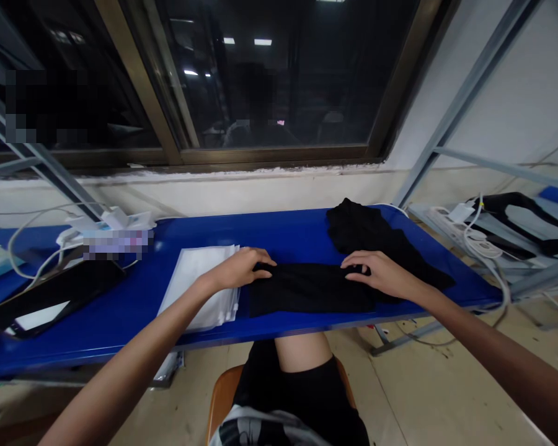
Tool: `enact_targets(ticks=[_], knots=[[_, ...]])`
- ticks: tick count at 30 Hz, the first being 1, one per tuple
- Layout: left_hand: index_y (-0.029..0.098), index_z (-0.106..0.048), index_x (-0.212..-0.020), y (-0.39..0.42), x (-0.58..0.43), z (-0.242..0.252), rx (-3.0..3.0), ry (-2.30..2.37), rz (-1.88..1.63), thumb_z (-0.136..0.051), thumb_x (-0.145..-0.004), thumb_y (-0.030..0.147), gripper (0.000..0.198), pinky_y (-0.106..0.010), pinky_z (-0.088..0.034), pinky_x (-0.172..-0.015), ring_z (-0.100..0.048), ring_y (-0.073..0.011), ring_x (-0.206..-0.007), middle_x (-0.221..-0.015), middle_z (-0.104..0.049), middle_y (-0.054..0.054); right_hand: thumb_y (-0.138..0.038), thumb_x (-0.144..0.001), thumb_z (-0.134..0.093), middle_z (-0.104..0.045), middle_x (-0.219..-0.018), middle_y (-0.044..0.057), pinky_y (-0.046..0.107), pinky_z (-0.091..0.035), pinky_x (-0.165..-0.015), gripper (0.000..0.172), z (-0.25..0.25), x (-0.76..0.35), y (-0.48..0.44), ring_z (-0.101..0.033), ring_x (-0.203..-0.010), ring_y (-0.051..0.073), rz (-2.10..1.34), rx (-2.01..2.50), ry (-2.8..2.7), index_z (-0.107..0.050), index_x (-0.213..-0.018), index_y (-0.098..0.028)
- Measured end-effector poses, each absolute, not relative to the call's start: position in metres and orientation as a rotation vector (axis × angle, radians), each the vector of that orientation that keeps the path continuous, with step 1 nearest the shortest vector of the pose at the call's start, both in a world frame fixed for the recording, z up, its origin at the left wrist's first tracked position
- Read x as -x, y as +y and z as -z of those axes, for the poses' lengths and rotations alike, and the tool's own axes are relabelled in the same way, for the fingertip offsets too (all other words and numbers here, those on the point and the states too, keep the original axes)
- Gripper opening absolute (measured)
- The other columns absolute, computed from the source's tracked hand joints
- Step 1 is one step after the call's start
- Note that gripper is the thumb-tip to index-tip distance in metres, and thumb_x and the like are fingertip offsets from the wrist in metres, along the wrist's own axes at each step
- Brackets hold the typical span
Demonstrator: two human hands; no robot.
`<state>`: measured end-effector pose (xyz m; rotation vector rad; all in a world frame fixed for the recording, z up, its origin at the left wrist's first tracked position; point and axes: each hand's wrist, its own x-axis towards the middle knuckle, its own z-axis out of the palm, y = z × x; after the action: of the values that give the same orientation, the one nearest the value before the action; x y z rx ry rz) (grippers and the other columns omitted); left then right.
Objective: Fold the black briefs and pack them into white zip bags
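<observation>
I rest my left hand (239, 267) on soft folded black cloth (309, 290) | my right hand (379, 274) lies on it too | both open, not clenched | flat white plastic bags (195, 282) sit just beside my left hand

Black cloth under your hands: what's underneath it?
Blue table top shows around the black cloth, but whatever lies directly beneath the cloth is covered and cannot be seen.

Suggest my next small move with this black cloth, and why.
Probably press the folded black cloth flat with your right hand: it rests at the fold's right end, where the cloth meets the looser black heap, while your left hand holds the other end.
</observation>
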<state>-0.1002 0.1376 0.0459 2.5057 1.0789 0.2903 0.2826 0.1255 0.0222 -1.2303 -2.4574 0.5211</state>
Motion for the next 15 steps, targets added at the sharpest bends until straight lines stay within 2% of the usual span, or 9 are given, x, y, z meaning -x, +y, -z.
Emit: enact_targets(ticks=[2,5,9,12,15], knots=[[0.020,-0.077,-0.109,0.139,0.099,-0.045,-2.470,1.096,-0.328,-0.068,-0.091,0.025,0.021,-0.031,-0.050,-0.086,-0.071,-0.0237,-0.102,-0.115,-0.076,-0.008,-0.044,-0.096,-0.057,-0.076,-0.105,0.008,0.037,-0.055,-0.074,0.030,-0.023,-0.285,0.127,-0.070,-0.080,0.023,-0.442,1.254,-2.470,-0.076,-0.103,-0.022],[0.018,-0.078,-0.099,0.141,0.099,-0.045,-2.387,1.126,-0.360,-0.068,-0.088,0.019,0.015,-0.028,-0.050,-0.077,-0.072,-0.0204,-0.090,-0.102,-0.079,-0.007,-0.040,-0.100,-0.053,-0.077,-0.103,0.007,0.037,-0.054,-0.078,0.028,-0.025,-0.286,0.130,-0.073,-0.088,0.025,-0.339,1.280,-2.439,-0.074,-0.105,-0.023],[0.017,-0.078,-0.100,0.142,0.101,-0.044,-2.317,1.164,-0.370,-0.068,-0.087,0.022,0.018,-0.027,-0.051,-0.076,-0.073,-0.0193,-0.086,-0.102,-0.080,-0.007,-0.036,-0.101,-0.053,-0.078,-0.104,0.005,0.036,-0.055,-0.078,0.025,-0.026,-0.283,0.132,-0.074,-0.092,0.025,-0.243,1.312,-2.488,-0.075,-0.105,-0.024],[0.018,-0.078,-0.103,0.146,0.101,-0.042,-2.312,1.206,-0.349,-0.066,-0.089,0.028,0.021,-0.025,-0.051,-0.073,-0.073,-0.0182,-0.084,-0.099,-0.080,-0.005,-0.031,-0.102,-0.050,-0.077,-0.109,0.007,0.039,-0.058,-0.078,0.027,-0.027,-0.278,0.128,-0.073,-0.096,0.026,-0.040,1.305,-2.518,-0.076,-0.104,-0.023],[0.019,-0.079,-0.096,0.149,0.096,-0.041,-2.346,1.273,-0.320,-0.064,-0.089,0.022,0.017,-0.025,-0.052,-0.072,-0.073,-0.0179,-0.078,-0.090,-0.080,-0.004,-0.024,-0.104,-0.046,-0.075,-0.112,0.011,0.044,-0.060,-0.086,0.031,-0.029,-0.264,0.113,-0.072,-0.100,0.027,0.192,1.172,-2.420,-0.076,-0.108,-0.019]])
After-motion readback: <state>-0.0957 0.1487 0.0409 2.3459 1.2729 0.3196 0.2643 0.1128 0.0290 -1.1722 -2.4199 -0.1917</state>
